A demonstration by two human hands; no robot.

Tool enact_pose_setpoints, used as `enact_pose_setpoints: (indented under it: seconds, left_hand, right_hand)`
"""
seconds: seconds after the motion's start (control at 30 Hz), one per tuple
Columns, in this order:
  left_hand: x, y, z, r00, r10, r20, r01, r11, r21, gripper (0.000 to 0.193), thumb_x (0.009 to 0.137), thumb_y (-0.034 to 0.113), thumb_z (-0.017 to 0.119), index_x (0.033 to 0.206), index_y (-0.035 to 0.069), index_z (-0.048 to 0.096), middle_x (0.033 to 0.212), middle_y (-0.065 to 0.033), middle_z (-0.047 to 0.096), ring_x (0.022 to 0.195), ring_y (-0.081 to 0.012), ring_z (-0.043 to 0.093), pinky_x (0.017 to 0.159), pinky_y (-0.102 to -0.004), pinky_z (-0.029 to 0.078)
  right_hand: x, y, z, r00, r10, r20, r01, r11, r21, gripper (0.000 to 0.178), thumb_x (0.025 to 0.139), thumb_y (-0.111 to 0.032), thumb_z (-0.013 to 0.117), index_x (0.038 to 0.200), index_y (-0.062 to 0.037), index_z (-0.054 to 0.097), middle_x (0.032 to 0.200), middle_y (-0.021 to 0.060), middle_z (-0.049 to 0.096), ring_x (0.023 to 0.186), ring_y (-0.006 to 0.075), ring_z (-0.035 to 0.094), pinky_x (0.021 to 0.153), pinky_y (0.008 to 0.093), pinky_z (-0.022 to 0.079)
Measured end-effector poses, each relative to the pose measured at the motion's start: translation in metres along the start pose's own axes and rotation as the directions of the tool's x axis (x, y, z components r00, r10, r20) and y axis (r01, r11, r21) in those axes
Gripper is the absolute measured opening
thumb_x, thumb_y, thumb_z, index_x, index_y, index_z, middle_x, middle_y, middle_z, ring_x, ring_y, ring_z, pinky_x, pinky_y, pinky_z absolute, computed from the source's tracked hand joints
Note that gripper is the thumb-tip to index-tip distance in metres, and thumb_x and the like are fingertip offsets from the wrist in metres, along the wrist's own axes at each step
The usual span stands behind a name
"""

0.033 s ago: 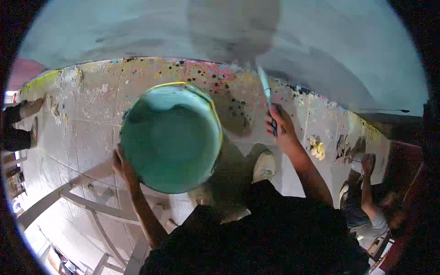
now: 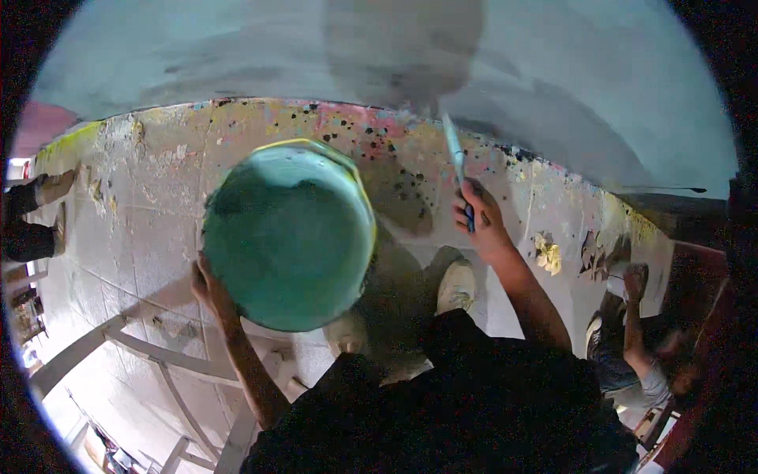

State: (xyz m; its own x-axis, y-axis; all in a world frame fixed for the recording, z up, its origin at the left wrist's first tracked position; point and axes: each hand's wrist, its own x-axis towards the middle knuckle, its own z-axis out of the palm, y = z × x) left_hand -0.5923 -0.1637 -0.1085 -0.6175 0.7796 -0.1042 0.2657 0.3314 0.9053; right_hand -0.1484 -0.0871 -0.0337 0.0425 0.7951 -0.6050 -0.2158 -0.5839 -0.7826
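Note:
A round bucket (image 2: 288,245), paint-smeared inside and grey-green, is tipped so that its wide mouth faces me. My left hand (image 2: 215,296) grips its lower left side, the fingertips partly hidden behind it. In my right hand (image 2: 483,215) is a paintbrush (image 2: 455,146), its dark handle wrapped by the fingers. The brush points up, its pale blue-green bristles close to the lower edge of the painted wall (image 2: 553,71); whether they touch it I cannot tell.
Paint spots cover the tiled floor (image 2: 158,237) along the wall. A wooden frame (image 2: 174,359) stands at lower left. Crumpled yellowish scraps (image 2: 546,254) lie right of my arm. Another person (image 2: 632,340) crouches at the right; another person's legs (image 2: 39,213) show at far left.
The bucket has shifted very slightly left. My right hand and the brush have barely moved left; both grips are the same.

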Motion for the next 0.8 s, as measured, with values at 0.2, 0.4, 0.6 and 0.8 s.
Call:
enact_pose_setpoints:
  seconds: [0.2,0.4,0.6,0.8]
  left_hand:
    - [-0.003,-0.003,-0.012,0.927,-0.274,-0.255,0.156,0.902,-0.402,0.039,0.087,0.036,0.041,0.097,0.001,0.054,0.089,-0.0081,0.055,0.076,-0.018,0.05,0.067,-0.0312,0.042]
    - [-0.003,0.001,-0.022,0.92,-0.275,-0.279,0.152,0.906,-0.394,0.042,0.086,0.04,0.042,0.098,0.002,0.054,0.095,-0.0085,0.055,0.079,-0.0213,0.052,0.069,-0.0355,0.044]
    - [0.0,-0.004,-0.032,0.843,-0.368,-0.392,0.198,0.89,-0.41,0.045,0.085,0.043,0.041,0.102,0.002,0.052,0.098,-0.0116,0.055,0.081,-0.0252,0.054,0.068,-0.038,0.047]
    - [-0.005,0.004,-0.032,0.847,-0.367,-0.385,0.165,0.869,-0.466,0.045,0.085,0.041,0.041,0.104,0.002,0.052,0.1,-0.013,0.055,0.082,-0.0257,0.054,0.067,-0.0399,0.048]
  right_hand:
    - [0.035,0.033,-0.004,0.997,0.035,0.072,-0.059,0.932,0.358,0.026,0.08,-0.034,0.056,0.088,-0.0112,0.046,0.066,-0.0049,0.039,0.056,0.0077,0.037,0.047,0.022,0.028]
    - [0.123,0.102,-0.011,0.895,-0.444,-0.037,0.443,0.896,-0.017,0.028,0.083,-0.037,0.051,0.093,-0.0112,0.045,0.072,0.0001,0.046,0.067,0.0136,0.048,0.058,0.0298,0.044]
    - [0.204,0.139,0.101,0.832,-0.546,0.102,0.523,0.709,-0.473,0.034,0.087,-0.038,0.044,0.105,-0.0096,0.044,0.094,0.0035,0.051,0.086,0.0167,0.048,0.078,0.0327,0.039]
    - [0.178,0.106,0.115,0.866,-0.387,0.318,0.499,0.712,-0.494,0.041,0.085,-0.038,0.046,0.111,-0.0062,0.047,0.101,0.0067,0.052,0.096,0.0182,0.047,0.083,0.0313,0.036]
